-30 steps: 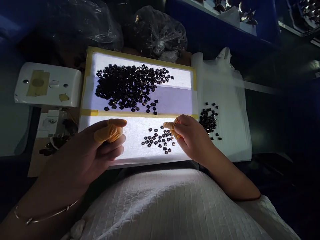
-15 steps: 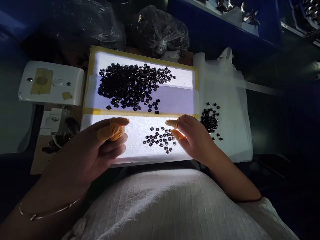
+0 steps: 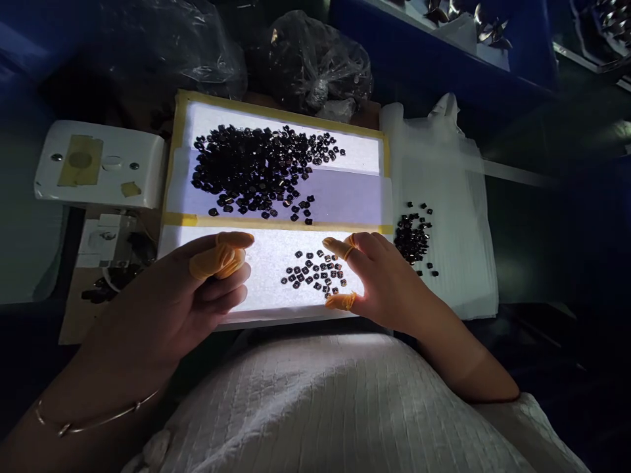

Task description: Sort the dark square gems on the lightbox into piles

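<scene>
My right hand (image 3: 382,279) rests over the right side of a lit white panel (image 3: 269,299), thumb and fingers spread apart around a loose group of small dark square pieces (image 3: 315,267). Yellow finger cots cover its thumb and some fingertips. My left hand (image 3: 202,282) hovers at the panel's left, fingers curled, with the cot-covered thumb and index finger pressed close together. What they hold, if anything, is hidden. Behind both hands lies a dense heap of similar dark pieces (image 3: 251,167) on the panel's far half.
Right of the panel, a smaller pile of dark pieces (image 3: 413,238) lies on white foam sheeting (image 3: 458,210). A white switch plate (image 3: 101,164) with yellow tape sits at left. Clear plastic bags (image 3: 320,62) stand behind, and a blue bin (image 3: 444,49) is at the back right.
My right hand's thumb has moved down toward the near edge, away from its fingers, so the hand is spread wider. My left hand has hardly moved.
</scene>
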`<state>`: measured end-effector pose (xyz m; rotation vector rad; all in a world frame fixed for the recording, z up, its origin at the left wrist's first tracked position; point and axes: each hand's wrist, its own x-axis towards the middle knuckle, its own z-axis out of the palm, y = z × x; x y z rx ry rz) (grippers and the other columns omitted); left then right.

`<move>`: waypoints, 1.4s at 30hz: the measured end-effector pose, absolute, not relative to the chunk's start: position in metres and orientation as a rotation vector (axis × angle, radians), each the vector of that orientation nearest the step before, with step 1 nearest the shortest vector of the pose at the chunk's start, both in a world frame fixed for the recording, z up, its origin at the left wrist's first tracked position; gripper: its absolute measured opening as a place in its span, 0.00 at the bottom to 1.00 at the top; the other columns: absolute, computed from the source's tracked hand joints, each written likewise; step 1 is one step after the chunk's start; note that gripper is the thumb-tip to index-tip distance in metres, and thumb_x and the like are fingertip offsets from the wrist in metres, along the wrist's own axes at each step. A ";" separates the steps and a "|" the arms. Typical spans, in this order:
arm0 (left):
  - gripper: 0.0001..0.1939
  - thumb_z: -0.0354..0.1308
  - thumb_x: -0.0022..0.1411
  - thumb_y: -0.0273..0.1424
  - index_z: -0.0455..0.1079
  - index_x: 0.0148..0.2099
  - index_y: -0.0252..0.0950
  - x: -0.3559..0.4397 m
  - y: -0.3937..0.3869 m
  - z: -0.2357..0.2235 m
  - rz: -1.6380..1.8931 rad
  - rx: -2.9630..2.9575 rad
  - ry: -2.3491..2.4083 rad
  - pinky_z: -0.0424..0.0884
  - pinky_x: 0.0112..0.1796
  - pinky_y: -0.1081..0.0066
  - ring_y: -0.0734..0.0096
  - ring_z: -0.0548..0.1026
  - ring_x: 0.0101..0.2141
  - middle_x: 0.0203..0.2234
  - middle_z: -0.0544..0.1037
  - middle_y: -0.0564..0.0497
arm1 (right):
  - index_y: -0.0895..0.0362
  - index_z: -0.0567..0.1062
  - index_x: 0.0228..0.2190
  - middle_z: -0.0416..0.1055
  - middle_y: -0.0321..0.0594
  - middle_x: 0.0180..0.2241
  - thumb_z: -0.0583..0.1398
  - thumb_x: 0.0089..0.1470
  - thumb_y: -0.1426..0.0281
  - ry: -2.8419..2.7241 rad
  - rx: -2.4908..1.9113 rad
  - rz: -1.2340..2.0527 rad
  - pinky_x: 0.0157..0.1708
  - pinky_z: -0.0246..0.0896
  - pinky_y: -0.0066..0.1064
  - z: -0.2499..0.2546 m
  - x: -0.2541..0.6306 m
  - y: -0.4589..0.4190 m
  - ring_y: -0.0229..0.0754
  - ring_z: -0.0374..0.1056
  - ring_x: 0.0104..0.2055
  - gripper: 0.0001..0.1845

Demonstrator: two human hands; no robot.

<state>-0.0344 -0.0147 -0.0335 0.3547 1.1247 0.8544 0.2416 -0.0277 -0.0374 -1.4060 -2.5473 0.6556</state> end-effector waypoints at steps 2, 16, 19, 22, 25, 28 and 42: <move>0.03 0.67 0.58 0.30 0.80 0.37 0.41 -0.034 -0.015 -0.033 0.834 0.401 1.192 0.52 0.16 0.79 0.78 0.48 0.19 0.17 0.53 0.60 | 0.56 0.66 0.65 0.71 0.50 0.49 0.69 0.58 0.53 -2.536 -1.414 0.594 0.50 0.68 0.50 -0.040 0.239 -0.027 0.56 0.67 0.49 0.40; 0.03 0.67 0.59 0.27 0.79 0.37 0.37 -0.033 -0.012 -0.033 0.835 0.380 1.223 0.54 0.15 0.80 0.80 0.49 0.18 0.16 0.54 0.61 | 0.52 0.62 0.66 0.68 0.48 0.52 0.68 0.61 0.61 -2.468 -1.321 0.757 0.53 0.68 0.50 -0.039 0.257 -0.025 0.54 0.67 0.53 0.37; 0.03 0.66 0.58 0.25 0.79 0.37 0.37 -0.031 -0.011 -0.031 0.828 0.348 1.231 0.54 0.15 0.79 0.80 0.49 0.17 0.16 0.54 0.61 | 0.51 0.62 0.65 0.69 0.48 0.52 0.67 0.62 0.62 -2.456 -1.299 0.746 0.52 0.69 0.50 -0.040 0.257 -0.024 0.53 0.67 0.53 0.35; 0.02 0.67 0.57 0.25 0.78 0.35 0.36 -0.031 -0.010 -0.029 0.833 0.335 1.223 0.53 0.15 0.80 0.80 0.49 0.17 0.15 0.54 0.61 | 0.53 0.63 0.65 0.69 0.49 0.51 0.67 0.62 0.62 -2.456 -1.293 0.734 0.52 0.69 0.49 -0.042 0.256 -0.023 0.53 0.67 0.52 0.35; 0.05 0.69 0.55 0.27 0.76 0.30 0.37 -0.032 -0.010 -0.030 0.837 0.356 1.216 0.53 0.15 0.80 0.80 0.49 0.17 0.15 0.54 0.61 | 0.52 0.63 0.65 0.69 0.49 0.51 0.67 0.62 0.61 -2.467 -1.312 0.729 0.52 0.69 0.51 -0.041 0.256 -0.023 0.54 0.67 0.53 0.35; 0.05 0.70 0.55 0.30 0.76 0.30 0.38 -0.032 -0.011 -0.033 0.827 0.371 1.215 0.54 0.15 0.81 0.80 0.49 0.17 0.15 0.54 0.61 | 0.51 0.64 0.65 0.69 0.49 0.51 0.67 0.62 0.60 -2.472 -1.324 0.738 0.52 0.69 0.51 -0.040 0.256 -0.022 0.55 0.67 0.53 0.35; 0.03 0.72 0.56 0.31 0.81 0.33 0.40 -0.031 -0.012 -0.027 0.836 0.411 1.098 0.55 0.15 0.81 0.80 0.51 0.18 0.16 0.55 0.61 | 0.52 0.64 0.64 0.70 0.48 0.48 0.68 0.62 0.59 -2.492 -1.309 0.653 0.49 0.70 0.51 -0.041 0.250 -0.021 0.54 0.68 0.50 0.35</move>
